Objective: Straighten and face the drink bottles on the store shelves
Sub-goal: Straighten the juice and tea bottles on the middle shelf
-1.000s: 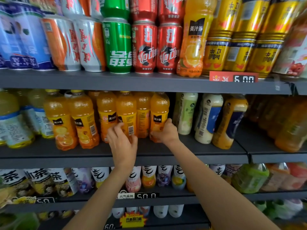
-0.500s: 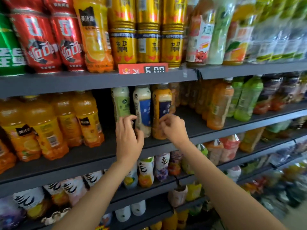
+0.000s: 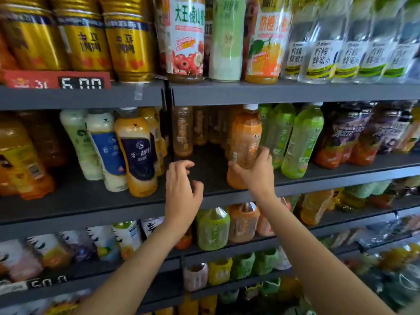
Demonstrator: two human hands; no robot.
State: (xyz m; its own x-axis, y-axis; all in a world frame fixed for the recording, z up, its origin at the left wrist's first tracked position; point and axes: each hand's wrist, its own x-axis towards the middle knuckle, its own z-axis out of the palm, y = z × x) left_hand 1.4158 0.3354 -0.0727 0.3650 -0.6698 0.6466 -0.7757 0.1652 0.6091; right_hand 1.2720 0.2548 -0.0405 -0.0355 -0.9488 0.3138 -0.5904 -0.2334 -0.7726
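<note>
My right hand [image 3: 255, 172] grips the lower body of an orange tea bottle [image 3: 245, 137] with a white cap, standing near the front edge of the middle shelf [image 3: 227, 198]. My left hand [image 3: 181, 189] hovers over the bare shelf gap to the left of it, fingers loosely curled and holding nothing. Amber bottles [image 3: 183, 130] stand further back in that gap. Left of the gap stand a yellow bottle with a navy label [image 3: 136, 151], a white one with a blue label [image 3: 106, 148] and a pale green one [image 3: 79, 142]. Green tea bottles [image 3: 302, 139] stand right of the held bottle.
Gold cans [image 3: 127, 37] and a red price tag [image 3: 54, 79] sit on the upper shelf, with tall juice bottles [image 3: 184, 37] and clear honey-lemon bottles [image 3: 322, 42] to the right. Dark-labelled bottles [image 3: 345, 135] fill the middle shelf's right end. Lower shelves hold more small bottles [image 3: 212, 228].
The view swung right along the shelves. Both hands left the white and yellow milk-drink bottles; my right hand took hold of the orange tea bottle, my left moved over the shelf gap.
</note>
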